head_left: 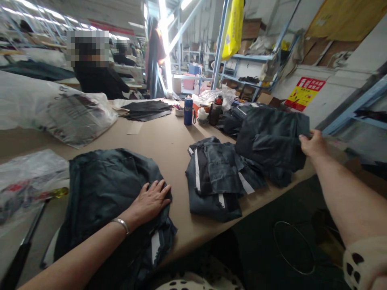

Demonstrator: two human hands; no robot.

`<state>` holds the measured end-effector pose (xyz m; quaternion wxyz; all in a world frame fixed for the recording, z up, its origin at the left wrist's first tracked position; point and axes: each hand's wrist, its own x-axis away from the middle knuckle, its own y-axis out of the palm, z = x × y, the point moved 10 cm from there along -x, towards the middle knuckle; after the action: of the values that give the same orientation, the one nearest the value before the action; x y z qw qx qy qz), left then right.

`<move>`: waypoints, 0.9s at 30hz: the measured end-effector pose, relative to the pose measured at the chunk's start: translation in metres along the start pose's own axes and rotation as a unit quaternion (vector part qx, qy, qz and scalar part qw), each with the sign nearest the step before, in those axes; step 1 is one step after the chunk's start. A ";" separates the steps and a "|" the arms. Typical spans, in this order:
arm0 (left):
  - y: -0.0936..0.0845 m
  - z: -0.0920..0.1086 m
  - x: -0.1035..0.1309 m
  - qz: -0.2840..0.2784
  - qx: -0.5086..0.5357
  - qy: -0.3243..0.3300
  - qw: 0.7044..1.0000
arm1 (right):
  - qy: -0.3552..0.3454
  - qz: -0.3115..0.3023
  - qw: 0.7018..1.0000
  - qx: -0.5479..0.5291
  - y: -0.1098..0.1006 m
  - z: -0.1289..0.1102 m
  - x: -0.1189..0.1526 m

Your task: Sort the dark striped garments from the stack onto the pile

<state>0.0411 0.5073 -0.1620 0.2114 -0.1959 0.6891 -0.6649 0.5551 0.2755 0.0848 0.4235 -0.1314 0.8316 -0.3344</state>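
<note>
Left hand (150,202) lies flat, fingers spread, on a dark garment (105,189); right hand (313,144), arm outstretched, grips a dark fabric piece (272,141).

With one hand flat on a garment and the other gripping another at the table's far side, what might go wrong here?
1. The dark garment pinched by the right hand overhangs the table edge and might slide off.
2. The garment under the flat left hand also droops over the near edge.
3. Pulling the held piece may drag the folded pile along.
</note>
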 end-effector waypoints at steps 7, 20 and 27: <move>0.001 0.002 0.001 0.006 0.001 0.004 1.000 | -0.223 -0.194 0.955 0.010 0.127 -0.179 0.125; -0.021 0.004 0.005 0.049 0.130 0.017 0.990 | -0.145 -0.340 0.921 -0.126 0.210 -0.233 0.236; -0.041 0.026 -0.013 0.042 0.728 -0.142 0.669 | 0.021 -0.230 0.928 -0.291 0.151 -0.221 0.242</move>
<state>0.0654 0.4913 -0.1209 0.4101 -0.0429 -0.0453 -0.9099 0.2432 0.3642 -0.0729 0.2602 -0.4296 0.8481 -0.1686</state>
